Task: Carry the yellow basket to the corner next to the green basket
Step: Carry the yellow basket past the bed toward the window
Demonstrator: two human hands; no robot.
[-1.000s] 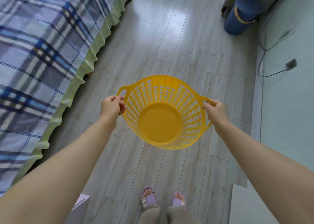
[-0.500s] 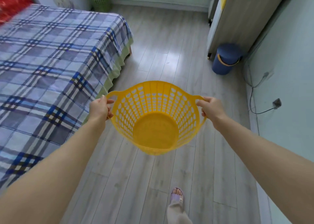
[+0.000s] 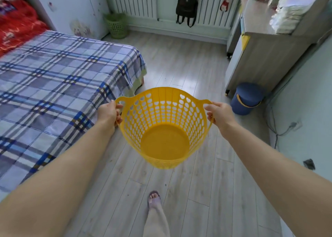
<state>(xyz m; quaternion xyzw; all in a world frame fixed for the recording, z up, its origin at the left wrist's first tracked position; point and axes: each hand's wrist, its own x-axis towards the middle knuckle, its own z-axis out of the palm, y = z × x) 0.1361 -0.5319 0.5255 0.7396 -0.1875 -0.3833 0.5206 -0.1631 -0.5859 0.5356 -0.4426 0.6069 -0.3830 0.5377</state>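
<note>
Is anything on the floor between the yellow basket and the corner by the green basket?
Nothing visible: bare floor runs from the yellow basket to the green basket, with the bed bordering the path's left side.

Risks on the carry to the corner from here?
1. The bed corner juts into the path on the left; the yellow basket, held wide by the left hand and right hand, might clip it.
2. The green basket sits tight between wall and radiator, so the drop spot looks cramped.
3. A cable trails along the right wall: possible trip hazard if the walk drifts right.
</note>
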